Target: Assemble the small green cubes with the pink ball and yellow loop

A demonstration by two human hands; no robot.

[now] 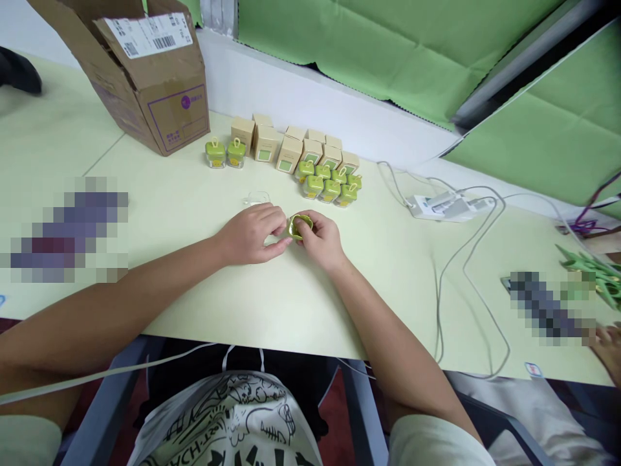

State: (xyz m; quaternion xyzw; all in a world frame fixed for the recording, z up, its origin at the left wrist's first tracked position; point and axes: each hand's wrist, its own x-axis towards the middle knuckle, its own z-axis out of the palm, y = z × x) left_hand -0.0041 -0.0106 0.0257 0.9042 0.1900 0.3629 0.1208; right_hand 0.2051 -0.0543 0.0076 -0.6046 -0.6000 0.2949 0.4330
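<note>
My right hand point(321, 241) is closed around a small green cap-like piece point(299, 226) just above the pale green table point(272, 304). My left hand point(253, 233) pinches the same piece from the left side, fingers curled. A small clear plastic box point(257, 197) lies on the table just behind my left hand. Further back stand several small tan cartons point(290, 153) in a row, several green-lidded clear boxes point(330, 182) in front of them, and two more green-lidded boxes point(225, 153) at their left.
An open brown cardboard box point(145, 71) stands at the back left. A white power strip point(444, 206) with grey cables point(466, 272) lies to the right. Green fabric hangs behind. Another person's hand point(609, 346) shows at the right edge near green items point(594, 275).
</note>
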